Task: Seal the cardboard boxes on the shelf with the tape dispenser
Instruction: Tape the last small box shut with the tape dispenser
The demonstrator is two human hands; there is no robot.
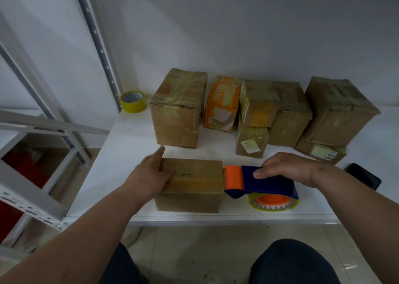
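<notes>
The left hand grips the front box at its left end; the right hand grips the tape dispenser, whose orange head touches the box's right end, in line with its long axis.

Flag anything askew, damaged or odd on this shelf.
The tall box at back left has a torn, frayed front top edge under messy tape. The small box to its right sits tilted on another. Nothing looks spilled.
</notes>
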